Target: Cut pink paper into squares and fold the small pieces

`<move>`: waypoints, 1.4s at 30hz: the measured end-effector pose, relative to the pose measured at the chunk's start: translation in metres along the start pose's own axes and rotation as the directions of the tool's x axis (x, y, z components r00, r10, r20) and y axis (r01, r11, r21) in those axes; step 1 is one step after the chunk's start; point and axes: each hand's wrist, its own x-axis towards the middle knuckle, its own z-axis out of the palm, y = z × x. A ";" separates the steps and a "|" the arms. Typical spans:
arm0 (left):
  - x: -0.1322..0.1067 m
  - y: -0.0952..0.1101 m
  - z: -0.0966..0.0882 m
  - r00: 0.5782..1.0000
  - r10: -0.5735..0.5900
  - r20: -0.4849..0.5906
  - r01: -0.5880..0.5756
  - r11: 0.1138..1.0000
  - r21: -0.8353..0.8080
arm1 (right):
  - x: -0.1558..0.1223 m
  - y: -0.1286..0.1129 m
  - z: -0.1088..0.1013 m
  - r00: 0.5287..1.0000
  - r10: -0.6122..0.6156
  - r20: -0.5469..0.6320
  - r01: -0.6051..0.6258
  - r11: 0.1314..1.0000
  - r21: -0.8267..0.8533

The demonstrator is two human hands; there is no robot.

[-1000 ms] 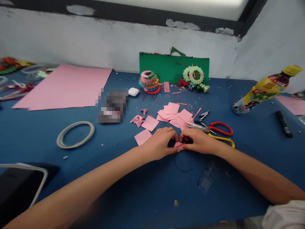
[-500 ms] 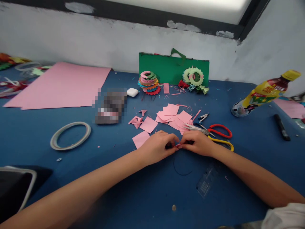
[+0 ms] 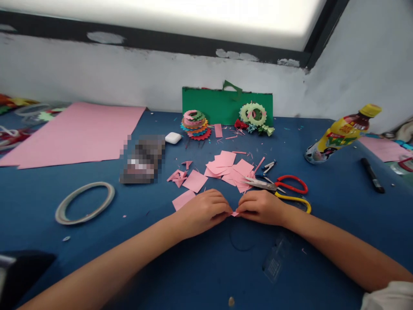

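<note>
My left hand (image 3: 206,213) and my right hand (image 3: 262,206) meet over the blue table, fingertips pinched on a small piece of pink paper (image 3: 235,214). Only a bit of that paper shows between the fingers, so its folded shape cannot be made out. Just beyond my hands lies a loose pile of pink paper squares (image 3: 225,160). A few folded pink pieces (image 3: 178,177) rest to the left of it. Scissors (image 3: 290,185) with one red and one yellow handle lie beside my right hand, blades over the pile's edge.
A roll of tape (image 3: 110,199) lies at left, near large pink sheets (image 3: 77,133). Ring-shaped paper crafts (image 3: 196,125) stand before a green board (image 3: 213,103). A drink bottle (image 3: 338,135) and a black marker (image 3: 372,175) are at right. A clear plastic packet (image 3: 274,262) lies in front.
The camera view has tilted up and shifted slightly right. My hands stay together on the pink paper, with their fingers a little straighter and flatter than before.
</note>
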 end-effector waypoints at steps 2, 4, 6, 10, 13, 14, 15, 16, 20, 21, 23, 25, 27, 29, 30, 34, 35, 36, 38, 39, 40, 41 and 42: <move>0.000 -0.001 -0.003 0.999 -0.004 0.047 0.005 0.999 -0.032 | 0.000 0.000 0.000 1.000 0.010 0.014 -0.010 1.000 -0.015; 0.000 -0.001 -0.005 0.997 -0.025 0.067 0.029 0.997 -0.066 | 0.000 0.000 0.000 1.000 0.007 0.027 -0.006 1.000 -0.027; 0.000 -0.001 -0.006 0.997 -0.055 0.062 0.061 0.994 -0.094 | 0.000 0.000 -0.001 0.999 -0.019 0.041 0.021 0.999 -0.048; 0.001 -0.001 -0.008 0.995 -0.052 0.083 0.062 0.991 -0.118 | 0.001 0.001 -0.005 0.995 -0.050 0.090 0.055 0.997 -0.049; 0.001 -0.001 -0.013 0.987 -0.039 0.158 0.057 0.992 -0.110 | 0.002 0.001 -0.012 0.989 -0.076 0.126 0.085 0.994 -0.064; 0.002 -0.001 -0.014 0.982 -0.041 0.182 0.061 0.993 -0.103 | 0.002 0.001 -0.014 0.986 -0.088 0.140 0.099 0.992 -0.075; 0.002 0.000 -0.016 0.979 -0.045 0.201 0.065 0.993 -0.094 | 0.003 0.000 -0.016 0.983 -0.097 0.155 0.111 0.990 -0.085; 0.002 0.000 -0.017 0.975 -0.051 0.214 0.071 0.994 -0.087 | 0.003 0.000 -0.017 0.980 -0.101 0.172 0.118 0.989 -0.090; 0.003 0.003 -0.018 0.966 -0.101 0.236 0.124 0.989 -0.081 | 0.003 -0.001 -0.021 0.972 -0.076 0.221 0.092 0.994 -0.060; 0.003 0.004 -0.018 0.964 -0.115 0.240 0.137 0.987 -0.080 | 0.003 -0.001 -0.021 0.973 -0.059 0.222 0.071 0.996 -0.046; 0.003 0.005 -0.018 0.960 -0.129 0.248 0.152 0.985 -0.076 | 0.004 -0.001 -0.021 0.974 -0.033 0.225 0.040 0.999 -0.026; 0.004 0.006 -0.018 0.959 -0.131 0.253 0.153 0.986 -0.066 | 0.005 -0.002 -0.022 0.969 -0.031 0.245 0.038 0.999 -0.023; 0.005 0.009 -0.019 0.958 -0.133 0.254 0.151 0.987 -0.053 | 0.006 -0.004 -0.022 0.961 -0.028 0.275 0.036 0.999 -0.026; 0.006 0.012 -0.018 0.953 -0.162 0.256 0.175 0.984 -0.029 | 0.009 -0.007 -0.023 0.956 0.015 0.293 -0.010 1.000 -0.022; 0.007 0.014 -0.018 0.948 -0.190 0.254 0.199 0.980 -0.011 | 0.010 -0.009 -0.023 0.954 0.050 0.296 -0.047 0.999 -0.018; 0.009 0.022 -0.011 0.919 -0.318 0.233 0.311 0.948 0.068 | 0.013 -0.017 -0.023 0.933 0.192 0.303 -0.198 0.980 -0.012; 0.010 0.023 -0.010 0.916 -0.329 0.227 0.320 0.944 0.077 | 0.014 -0.019 -0.022 0.929 0.218 0.301 -0.225 0.974 -0.010; 0.012 0.024 -0.009 0.915 -0.337 0.223 0.328 0.941 0.080 | 0.015 -0.019 -0.022 0.926 0.237 0.294 -0.246 0.969 -0.007; 0.018 0.023 -0.010 0.900 -0.374 0.225 0.364 0.927 0.088 | 0.019 -0.019 -0.023 0.922 0.267 0.279 -0.279 0.960 0.002; 0.022 0.023 -0.012 0.879 -0.407 0.246 0.396 0.913 0.095 | 0.023 -0.019 -0.024 0.915 0.289 0.282 -0.300 0.954 -0.006; 0.027 0.022 -0.014 0.850 -0.445 0.280 0.434 0.895 0.106 | 0.027 -0.018 -0.025 0.895 0.322 0.308 -0.329 0.944 -0.032; 0.033 0.021 -0.016 0.818 -0.478 0.320 0.466 0.877 0.119 | 0.032 -0.018 -0.026 0.866 0.358 0.350 -0.358 0.931 -0.068; 0.040 0.021 -0.018 0.787 -0.497 0.365 0.484 0.865 0.134 | 0.037 -0.017 -0.027 0.825 0.399 0.400 -0.387 0.915 -0.115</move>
